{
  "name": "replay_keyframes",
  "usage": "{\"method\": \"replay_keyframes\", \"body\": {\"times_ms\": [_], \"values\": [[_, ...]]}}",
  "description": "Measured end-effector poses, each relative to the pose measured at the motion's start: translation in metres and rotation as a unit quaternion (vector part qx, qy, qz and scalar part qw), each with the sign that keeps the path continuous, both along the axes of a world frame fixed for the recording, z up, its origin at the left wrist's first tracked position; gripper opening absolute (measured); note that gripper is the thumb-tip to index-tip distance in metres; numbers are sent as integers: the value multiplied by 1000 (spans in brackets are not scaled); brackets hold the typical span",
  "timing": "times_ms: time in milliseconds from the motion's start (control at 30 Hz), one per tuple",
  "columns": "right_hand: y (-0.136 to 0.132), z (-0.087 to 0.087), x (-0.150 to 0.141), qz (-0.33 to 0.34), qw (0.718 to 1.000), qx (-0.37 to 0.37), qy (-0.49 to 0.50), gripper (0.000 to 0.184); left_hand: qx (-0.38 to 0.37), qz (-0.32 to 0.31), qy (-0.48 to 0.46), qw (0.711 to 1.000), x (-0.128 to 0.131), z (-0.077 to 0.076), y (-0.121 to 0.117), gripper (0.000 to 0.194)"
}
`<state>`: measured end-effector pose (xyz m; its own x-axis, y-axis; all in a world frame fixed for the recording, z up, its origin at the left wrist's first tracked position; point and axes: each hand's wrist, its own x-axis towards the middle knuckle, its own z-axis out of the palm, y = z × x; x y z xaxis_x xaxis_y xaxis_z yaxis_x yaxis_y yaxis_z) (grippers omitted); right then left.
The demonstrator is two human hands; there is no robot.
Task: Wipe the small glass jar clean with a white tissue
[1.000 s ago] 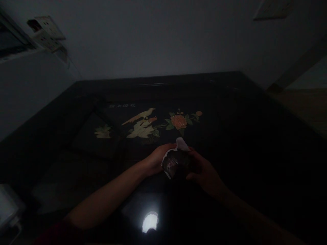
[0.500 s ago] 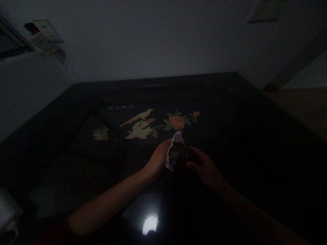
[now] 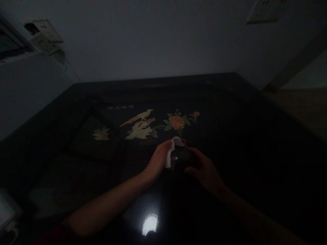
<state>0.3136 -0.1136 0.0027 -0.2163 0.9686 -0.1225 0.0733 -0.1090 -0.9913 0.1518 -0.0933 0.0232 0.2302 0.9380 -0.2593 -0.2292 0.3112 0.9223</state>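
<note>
The scene is very dark. My left hand (image 3: pixel 157 160) presses a white cloth or tissue (image 3: pixel 170 152) against a small dark shiny object (image 3: pixel 180 159). My right hand (image 3: pixel 204 170) grips that dark object from the right, fingers curled round it. Both hands meet above the black glossy table (image 3: pixel 242 136), just in front of its inlaid bird and flower picture (image 3: pixel 153 123). What the dark object is I cannot make out.
A bright reflection of light (image 3: pixel 150 224) sits on the table near me. Wall sockets (image 3: pixel 43 34) are at the upper left, another socket plate (image 3: pixel 265 10) at the upper right. A pale object (image 3: pixel 6 212) lies at the lower left edge.
Both hands with the object have moved slightly away from me, toward the flower picture. The white cloth has folded down closer over the object.
</note>
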Motion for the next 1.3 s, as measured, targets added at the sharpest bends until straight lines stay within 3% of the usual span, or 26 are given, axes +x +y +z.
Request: {"method": "replay_keyframes", "body": {"times_ms": [200,433,600,867,1167,1300], "values": [[1,-2,2,57,996,29,59,64,-129,-36,-143,981,2,4,4,26],[4,-3,4,59,997,54,-6,64,-226,-7,-191,955,5,7,4,32],[8,0,8,37,994,70,-78,59,-219,12,-200,955,6,8,5,34],[16,2,12,-87,988,70,-109,34,-211,29,-206,955,7,6,5,23],[8,3,4,-10,997,42,-65,41,-129,62,-159,977,7,5,2,16],[5,-1,3,-19,994,45,-93,47,-84,61,-121,987,7,9,-4,27]]}}
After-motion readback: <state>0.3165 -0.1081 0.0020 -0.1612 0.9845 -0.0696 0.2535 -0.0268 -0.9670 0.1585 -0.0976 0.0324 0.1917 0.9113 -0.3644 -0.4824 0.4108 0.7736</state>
